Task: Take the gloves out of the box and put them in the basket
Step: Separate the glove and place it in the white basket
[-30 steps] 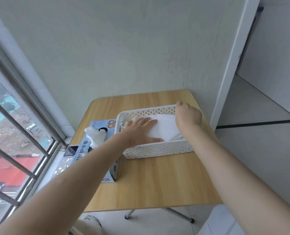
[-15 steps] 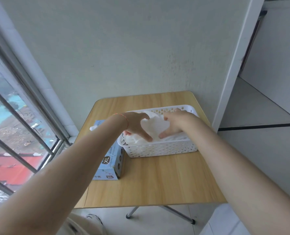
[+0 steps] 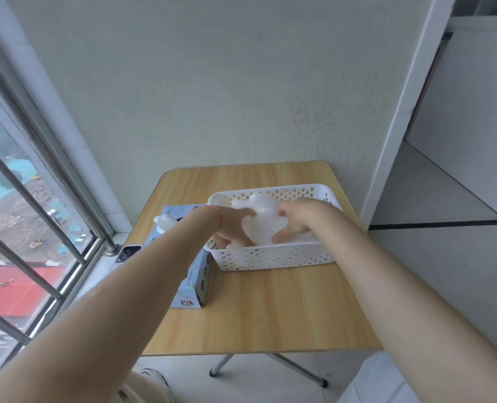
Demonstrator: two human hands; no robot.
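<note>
- Pressing on white gloves (image 3: 266,228) in basket (image 3: 273,257), frame centre: left hand (image 3: 235,225) and right hand (image 3: 296,221), fingers spread, grasping nothing.
- Basket on table (image 3: 270,312); glove box (image 3: 193,283) touching its left side, one glove (image 3: 164,222) poking out.

We reach both bare arms forward, our left hand (image 3: 235,225) and right hand (image 3: 296,219) close together, fingers spread and angled downward, thumbs pointing toward each other (a thin red band circles the left wrist (image 3: 216,218)).
</note>
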